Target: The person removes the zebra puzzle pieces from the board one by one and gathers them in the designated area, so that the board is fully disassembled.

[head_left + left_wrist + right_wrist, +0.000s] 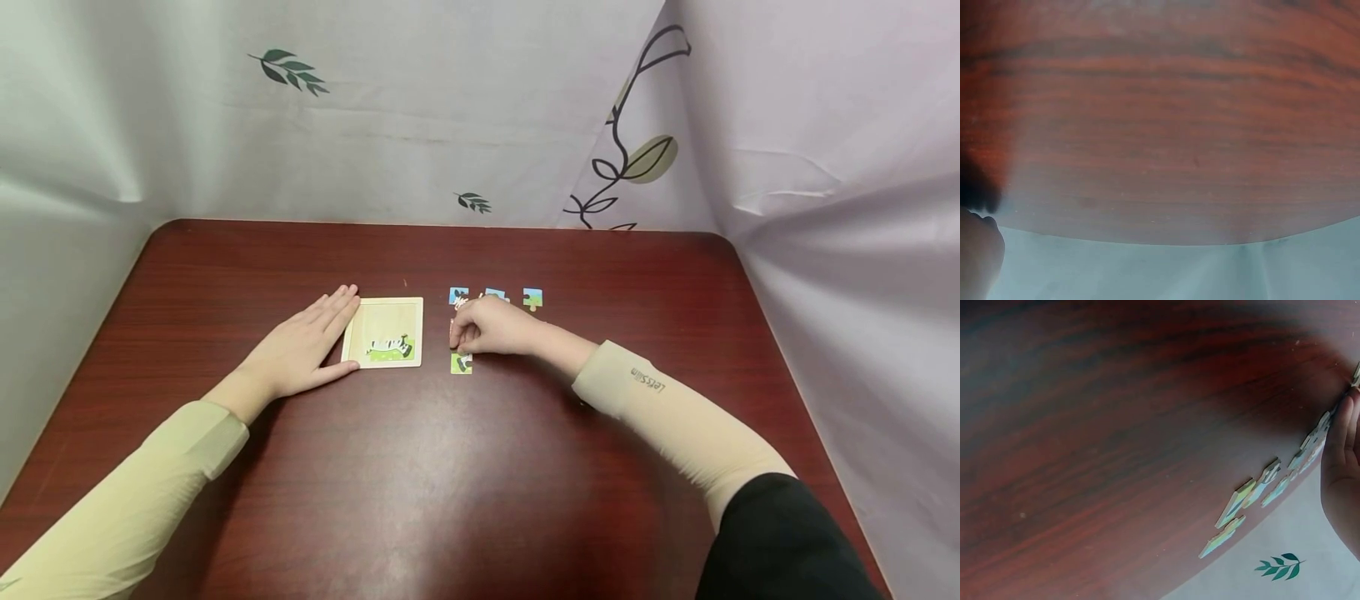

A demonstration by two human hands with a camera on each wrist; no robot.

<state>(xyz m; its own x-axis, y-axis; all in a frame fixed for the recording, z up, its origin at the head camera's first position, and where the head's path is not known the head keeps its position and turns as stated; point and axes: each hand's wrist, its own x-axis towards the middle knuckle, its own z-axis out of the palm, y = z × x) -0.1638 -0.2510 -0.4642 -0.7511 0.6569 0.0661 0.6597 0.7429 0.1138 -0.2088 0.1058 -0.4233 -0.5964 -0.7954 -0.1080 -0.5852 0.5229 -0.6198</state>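
Observation:
A shallow wooden puzzle tray (382, 327) lies left of the table's middle, with joined zebra pieces (390, 347) along its lower right. My left hand (303, 343) rests flat beside it, fingers straight, fingertips and thumb touching its left edge. To the tray's right, my right hand (491, 327) is over loose jigsaw pieces, its fingers bent down and thumb close to them. Just below the fingertips is a green zebra piece (461, 364). Whether the fingers pinch a piece is hidden. Only a blurred part of the left hand (979, 253) appears in the left wrist view.
Behind the right hand lie blue-topped pieces (458, 295), one of them with a green lower part (532, 297). The right wrist view shows several loose pieces (1235, 503) near the table's far edge. A pale leaf-printed cloth (390, 125) hangs behind the dark red table (360, 500).

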